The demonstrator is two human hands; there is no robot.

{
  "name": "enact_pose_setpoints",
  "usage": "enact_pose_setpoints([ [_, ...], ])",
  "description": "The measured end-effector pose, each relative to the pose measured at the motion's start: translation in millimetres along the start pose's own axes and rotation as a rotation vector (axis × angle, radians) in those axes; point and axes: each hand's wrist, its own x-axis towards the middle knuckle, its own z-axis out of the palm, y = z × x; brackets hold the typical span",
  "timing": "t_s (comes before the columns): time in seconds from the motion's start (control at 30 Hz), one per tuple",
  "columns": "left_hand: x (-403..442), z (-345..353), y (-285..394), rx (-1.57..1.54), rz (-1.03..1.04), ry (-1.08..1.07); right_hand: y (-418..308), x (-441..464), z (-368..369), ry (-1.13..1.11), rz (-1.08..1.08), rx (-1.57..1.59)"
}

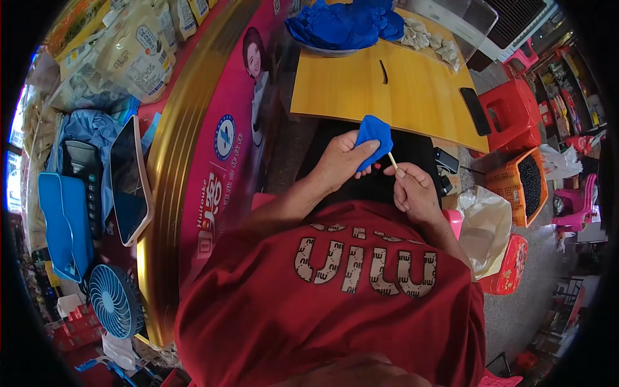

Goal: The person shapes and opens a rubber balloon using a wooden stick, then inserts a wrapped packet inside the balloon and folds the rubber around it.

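Note:
My left hand [351, 155] is closed on a folded blue piece of thin, cloth-like material [375, 134], held above my lap with the thumb on top. My right hand [414, 188] pinches a thin pale wooden stick [393, 160] between thumb and fingertips. The stick's upper end meets the lower edge of the blue piece; whether it goes inside I cannot tell. Beyond my hands stands a yellow wooden table [335, 87]. On its far side, a heap of similar blue pieces [342, 24] rests in a shallow dish.
A small dark curved object [384, 71] and a black phone [475, 111] lie on the table, with crumpled pale pieces [422, 35] behind. To the right are a red stool [512, 106] and an orange basket [506, 184] of dark bits. A gold-edged counter [169, 193] runs along my left.

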Motion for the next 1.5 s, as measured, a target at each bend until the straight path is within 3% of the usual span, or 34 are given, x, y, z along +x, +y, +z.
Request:
enact_pose_setpoints([
  [0.2, -0.7, -2.9, 2.3, 0.065, -0.085, -0.085, 0.8, 1.8, -2.8, -0.042, 0.006, -0.010],
  [0.27, 3.3, -4.7, -4.3, 0.041, 0.093, -0.100, -1.2, 3.1, -3.3, -0.056, -0.001, -0.058],
  [0.37, 3.1, -6.9, 6.2, -0.106, 0.114, -0.034, 0.7, 3.6, -3.8, -0.086, -0.003, -0.129],
  [0.6, 3.8, -14.3, 5.6, -0.205, 0.005, -0.034, -1.2, 0.1, -4.1, -0.135, 0.041, -0.242],
  [1.0, 4.2, -5.9, -0.8, -0.314, 0.059, 0.012, 4.9, 3.0, 3.7, -0.044, -0.079, -0.193],
  [1.2, 4.5, -0.6, -13.0, -0.327, 0.116, -0.061, 8.9, 1.4, 4.7, -0.006, -0.086, -0.100],
  [1.5, 4.7, -6.0, -5.6, -0.308, 0.103, 0.005, 6.0, 0.1, -0.9, 0.010, -0.072, -0.078],
])
